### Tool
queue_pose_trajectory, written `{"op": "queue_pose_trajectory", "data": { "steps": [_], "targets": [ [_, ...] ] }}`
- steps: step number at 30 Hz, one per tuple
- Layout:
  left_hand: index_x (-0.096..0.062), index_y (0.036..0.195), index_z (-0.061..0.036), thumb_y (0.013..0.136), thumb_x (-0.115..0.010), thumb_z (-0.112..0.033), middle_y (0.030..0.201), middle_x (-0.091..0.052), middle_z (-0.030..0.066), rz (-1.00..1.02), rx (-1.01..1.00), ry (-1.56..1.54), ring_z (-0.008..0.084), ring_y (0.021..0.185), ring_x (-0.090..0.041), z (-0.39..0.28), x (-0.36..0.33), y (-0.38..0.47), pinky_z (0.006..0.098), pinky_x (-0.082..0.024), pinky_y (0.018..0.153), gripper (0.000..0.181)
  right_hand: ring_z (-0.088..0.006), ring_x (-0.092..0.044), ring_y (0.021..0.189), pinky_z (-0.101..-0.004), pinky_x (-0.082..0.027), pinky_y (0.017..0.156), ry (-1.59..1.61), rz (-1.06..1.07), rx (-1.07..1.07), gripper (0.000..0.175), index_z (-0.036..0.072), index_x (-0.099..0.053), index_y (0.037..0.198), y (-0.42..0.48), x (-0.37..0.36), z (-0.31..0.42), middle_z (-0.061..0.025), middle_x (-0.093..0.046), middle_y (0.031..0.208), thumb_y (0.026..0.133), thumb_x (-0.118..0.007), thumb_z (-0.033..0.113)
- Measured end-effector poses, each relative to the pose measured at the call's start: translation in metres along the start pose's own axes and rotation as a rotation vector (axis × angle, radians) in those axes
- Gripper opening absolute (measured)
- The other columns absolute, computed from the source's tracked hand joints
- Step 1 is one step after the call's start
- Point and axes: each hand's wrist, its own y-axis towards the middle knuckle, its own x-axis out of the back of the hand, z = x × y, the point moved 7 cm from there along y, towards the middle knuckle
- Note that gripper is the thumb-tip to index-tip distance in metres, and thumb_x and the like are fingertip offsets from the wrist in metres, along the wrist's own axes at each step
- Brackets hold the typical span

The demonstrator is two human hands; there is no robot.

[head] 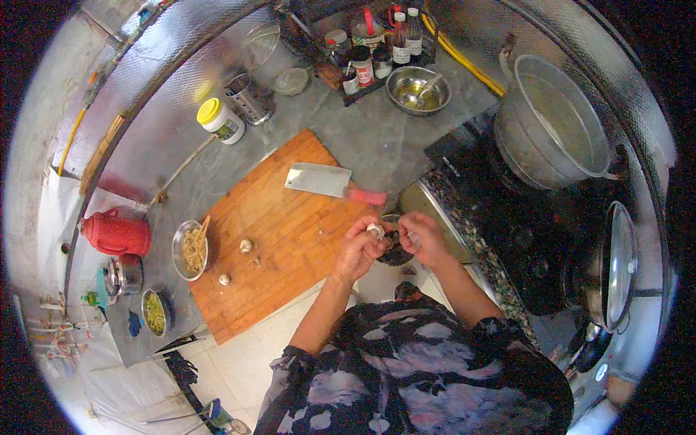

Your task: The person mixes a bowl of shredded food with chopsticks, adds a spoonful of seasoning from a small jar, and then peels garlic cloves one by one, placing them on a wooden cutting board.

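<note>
In my left hand (354,249) I hold a small white garlic bulb (375,231) between thumb and fingers. My right hand (424,235) is curled just beside it, with a pale scrap (414,239) at its fingers, too small to name. Beneath both hands is a bin (399,256) with dark contents, partly covered by them. To the left lies a wooden cutting board (283,234), bearing two more garlic bulbs, one near its middle (246,246) and one lower (224,279). Across the board's far right part rests a cleaver (318,180), its red handle (367,197) near my left hand.
A bowl of food with chopsticks (191,253) touches the board's left edge; a bowl of green shreds (155,314) stands beyond. Ahead are a steel bowl with a spoon (417,92) and several seasoning bottles (401,41). A large pot (554,122) sits on the black stove (522,234) at right.
</note>
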Motion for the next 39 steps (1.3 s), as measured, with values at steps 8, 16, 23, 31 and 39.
{"op": "queue_pose_trajectory", "data": {
  "steps": [8, 16, 23, 31, 39],
  "targets": [
    [-0.051, 0.091, -0.0115, 0.082, -0.047, -0.009, 0.071, -0.053, 0.0004, -0.083, 0.033, 0.254, 0.0048, 0.048, -0.041, 0.007, 0.011, 0.005, 0.0173, -0.028, 0.039, 0.010, -0.0097, -0.045, 0.044, -0.0195, -0.029, 0.033, -0.022, 0.010, -0.019, 0.012, 0.007, -0.054, 0.084, -0.003, 0.000, -0.002, -0.0013, -0.052, 0.064, 0.081, -0.056, 0.018],
    [-0.052, 0.102, -0.0087, 0.078, -0.058, -0.008, 0.074, -0.054, -0.0001, -0.103, -0.042, 0.689, 0.0067, 0.052, -0.045, 0.002, 0.003, 0.007, 0.0192, -0.035, 0.042, 0.025, -0.0078, -0.045, 0.046, -0.0184, -0.031, 0.036, -0.193, 0.023, 0.015, 0.014, 0.007, -0.056, 0.087, -0.004, -0.005, 0.002, 0.0007, -0.052, 0.064, 0.080, -0.056, 0.019],
    [-0.046, 0.118, -0.0070, 0.076, -0.062, -0.008, 0.085, -0.056, 0.0024, -0.036, -0.194, 1.196, 0.0080, 0.060, -0.049, -0.004, -0.009, 0.010, 0.0214, -0.042, 0.048, 0.046, -0.0059, -0.048, 0.052, -0.0194, -0.036, 0.042, -0.561, -0.019, 0.153, 0.012, 0.006, -0.058, 0.082, 0.001, 0.001, 0.001, 0.0006, -0.055, 0.068, 0.078, -0.058, 0.018],
    [-0.045, 0.117, -0.0039, 0.074, -0.064, -0.007, 0.088, -0.057, 0.0057, -0.046, -0.074, 0.950, 0.0116, 0.067, -0.055, 0.000, -0.005, 0.011, 0.0236, -0.047, 0.057, 0.047, -0.0077, -0.050, 0.055, -0.0234, -0.041, 0.050, -0.824, -0.049, 0.539, 0.010, 0.004, -0.056, 0.077, 0.006, -0.001, 0.013, -0.0008, -0.056, 0.066, 0.078, -0.056, 0.014],
    [-0.050, 0.107, -0.0037, 0.074, -0.064, -0.007, 0.085, -0.059, 0.0051, -0.090, -0.197, 1.177, 0.0125, 0.072, -0.055, -0.011, -0.007, 0.007, 0.0249, -0.047, 0.061, 0.036, -0.0064, -0.048, 0.050, -0.0227, -0.039, 0.045, -0.661, -0.012, 0.262, 0.012, 0.004, -0.054, 0.076, 0.008, 0.002, 0.001, 0.0001, -0.053, 0.062, 0.081, -0.053, 0.015]
  ]
}}
